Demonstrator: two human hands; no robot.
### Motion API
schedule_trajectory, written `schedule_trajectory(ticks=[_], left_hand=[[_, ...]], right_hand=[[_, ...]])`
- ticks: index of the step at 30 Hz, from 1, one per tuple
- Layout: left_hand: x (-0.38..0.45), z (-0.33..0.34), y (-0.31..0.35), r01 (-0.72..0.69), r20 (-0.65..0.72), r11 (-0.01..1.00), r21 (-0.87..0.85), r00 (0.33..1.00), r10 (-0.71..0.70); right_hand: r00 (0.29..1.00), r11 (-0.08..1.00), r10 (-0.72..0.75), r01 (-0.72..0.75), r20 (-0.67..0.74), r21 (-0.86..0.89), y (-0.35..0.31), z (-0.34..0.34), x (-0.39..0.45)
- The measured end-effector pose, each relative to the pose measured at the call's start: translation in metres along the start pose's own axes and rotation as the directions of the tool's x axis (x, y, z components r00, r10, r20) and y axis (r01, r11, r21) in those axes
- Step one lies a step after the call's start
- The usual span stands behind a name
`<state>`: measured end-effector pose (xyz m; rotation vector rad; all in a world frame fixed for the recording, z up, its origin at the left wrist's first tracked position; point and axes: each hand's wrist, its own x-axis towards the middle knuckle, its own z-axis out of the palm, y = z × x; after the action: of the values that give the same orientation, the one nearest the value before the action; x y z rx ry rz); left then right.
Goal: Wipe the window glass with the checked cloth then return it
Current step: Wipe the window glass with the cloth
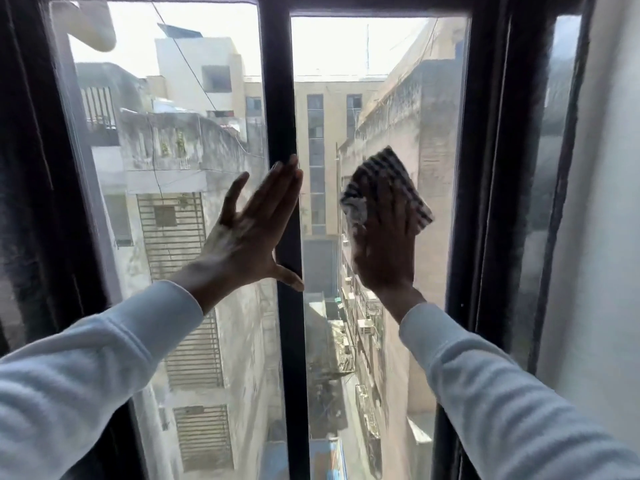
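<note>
The window has two tall glass panes split by a dark centre bar [282, 133]. My right hand [384, 251] presses the black-and-white checked cloth [384, 178] flat against the right pane [391, 81] at mid height; the cloth sticks out above and to both sides of my fingers. My left hand [249, 233] lies flat with fingers spread, palm on the left pane [166, 140], fingertips and thumb reaching the centre bar. It holds nothing.
A dark outer frame [485, 168] borders the panes, with a narrow side pane [550, 140] and a pale wall [609, 237] on the right. Beyond the glass are buildings and a deep alley. A pale rounded object [91, 27] hangs at top left.
</note>
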<state>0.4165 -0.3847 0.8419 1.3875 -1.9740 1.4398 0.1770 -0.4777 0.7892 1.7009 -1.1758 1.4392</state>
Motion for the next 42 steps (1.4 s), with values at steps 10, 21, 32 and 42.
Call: schedule_trajectory(ticks=[10, 21, 32, 42], left_hand=[[0.002, -0.001, 0.004, 0.032, 0.068, 0.997, 0.069, 0.997, -0.037], [0.001, -0.007, 0.008, 0.042, 0.095, 0.999, 0.028, 0.995, -0.045], [0.006, -0.009, 0.013, 0.040, 0.113, 0.998, 0.038, 0.993, -0.044], [0.005, -0.013, 0.012, 0.061, 0.122, 0.998, -0.011, 0.991, -0.059]], right_hand=[[0.981, 0.981, -0.194, 0.194, 0.029, 0.005, 0.002, 0.014, -0.009], [0.955, 0.956, -0.293, 0.293, 0.035, 0.015, -0.014, 0.001, 0.017], [0.926, 0.956, -0.289, 0.293, 0.245, 0.019, -0.009, -0.003, -0.050], [0.941, 0.959, -0.284, 0.279, 0.183, 0.058, -0.024, 0.003, -0.068]])
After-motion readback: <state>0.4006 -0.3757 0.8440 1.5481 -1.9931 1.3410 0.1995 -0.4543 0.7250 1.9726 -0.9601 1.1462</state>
